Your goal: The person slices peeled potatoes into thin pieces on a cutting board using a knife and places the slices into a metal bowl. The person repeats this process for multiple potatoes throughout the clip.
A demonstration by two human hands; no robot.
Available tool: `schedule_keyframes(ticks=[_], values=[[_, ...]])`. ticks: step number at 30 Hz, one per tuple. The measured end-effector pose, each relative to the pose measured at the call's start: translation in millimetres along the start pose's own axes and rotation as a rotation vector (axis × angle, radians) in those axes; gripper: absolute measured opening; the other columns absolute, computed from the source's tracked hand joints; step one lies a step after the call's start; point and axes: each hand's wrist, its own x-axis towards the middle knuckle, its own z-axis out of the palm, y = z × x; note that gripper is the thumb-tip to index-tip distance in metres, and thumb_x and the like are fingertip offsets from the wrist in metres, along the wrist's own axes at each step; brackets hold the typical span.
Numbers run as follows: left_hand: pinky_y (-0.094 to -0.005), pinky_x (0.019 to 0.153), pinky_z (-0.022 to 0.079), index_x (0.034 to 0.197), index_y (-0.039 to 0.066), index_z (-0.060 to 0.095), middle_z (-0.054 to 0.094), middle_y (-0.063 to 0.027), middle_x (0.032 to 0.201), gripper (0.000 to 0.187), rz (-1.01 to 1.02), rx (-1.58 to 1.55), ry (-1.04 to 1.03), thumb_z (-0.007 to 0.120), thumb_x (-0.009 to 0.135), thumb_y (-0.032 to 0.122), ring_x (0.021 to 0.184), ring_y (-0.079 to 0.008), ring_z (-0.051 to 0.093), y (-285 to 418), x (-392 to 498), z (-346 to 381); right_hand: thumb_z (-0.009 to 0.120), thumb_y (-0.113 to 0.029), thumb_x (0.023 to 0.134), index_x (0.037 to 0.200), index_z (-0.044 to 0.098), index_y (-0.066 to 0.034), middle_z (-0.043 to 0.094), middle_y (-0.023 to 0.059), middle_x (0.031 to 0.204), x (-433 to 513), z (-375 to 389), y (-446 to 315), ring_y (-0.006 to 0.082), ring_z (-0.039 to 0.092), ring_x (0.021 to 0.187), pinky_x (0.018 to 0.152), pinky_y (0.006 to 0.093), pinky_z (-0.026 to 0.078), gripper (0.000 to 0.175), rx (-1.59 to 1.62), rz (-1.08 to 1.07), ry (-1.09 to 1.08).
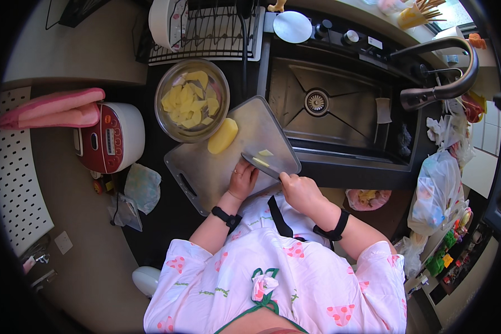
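Observation:
My right hand (pixel 302 192) grips the handle of a kitchen knife (pixel 267 169), its dark blade pointing left across a grey cutting board (pixel 200 167). Close against the blade is my left hand (pixel 243 179), fingers bent down over the board; whatever lies beneath them is hidden. One thin slice of potato (pixel 261 162) rests along the blade. Just beyond it, a small potato piece (pixel 266 153) lies on the board. A larger peeled potato (pixel 223 135) sits farther back, beside the rim of a steel bowl (pixel 160 121) that holds several cut potato pieces (pixel 188 102).
Right of the board is a sink (pixel 342 121) with a pull-down faucet (pixel 463 83). A dish rack (pixel 213 41) stands behind the bowl. A red and white rice cooker (pixel 117 137) is at left, near a pink cloth (pixel 62 108). Below the sink's front edge is a lined bin (pixel 368 199).

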Motion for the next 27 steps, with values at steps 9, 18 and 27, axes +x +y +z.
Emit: schedule_keyframes(ticks=[9, 18, 27], values=[[-0.0434, 0.085, 0.053, 0.105, 0.002, 0.061, 0.06, -0.0181, 0.115, 0.036, 0.01, 0.0, 0.011, 0.078, 0.074, -0.003, 0.101, -0.0383, 0.061, 2, 2, -1, 0.059, -0.008, 0.087, 0.097, 0.056, -0.0031, 0.065, 0.0166, 0.072, 13, 31, 13, 0.0347, 0.069, 0.063, 0.054, 0.0441, 0.055, 0.011, -0.015, -0.07, 0.145], [-0.0468, 0.095, 0.051, 0.108, 0.002, 0.065, 0.062, -0.0162, 0.116, 0.029, -0.046, -0.036, -0.011, 0.074, 0.08, -0.001, 0.111, -0.0403, 0.06, 4, -1, -2, 0.06, -0.01, 0.087, 0.101, 0.058, -0.0036, 0.065, 0.0147, 0.074, 2, 19, 12, 0.0328, 0.069, 0.061, 0.052, 0.0424, 0.055, 0.015, -0.058, -0.104, 0.163], [-0.0429, 0.09, 0.051, 0.108, -0.001, 0.064, 0.06, -0.0173, 0.116, 0.036, 0.013, -0.001, 0.007, 0.074, 0.073, -0.004, 0.103, -0.0372, 0.06, -2, -4, 1, 0.058, -0.008, 0.088, 0.101, 0.056, -0.0029, 0.063, 0.0149, 0.073, -34, -1, 4, 0.0328, 0.068, 0.061, 0.052, 0.042, 0.055, 0.015, -0.068, -0.031, 0.081]])
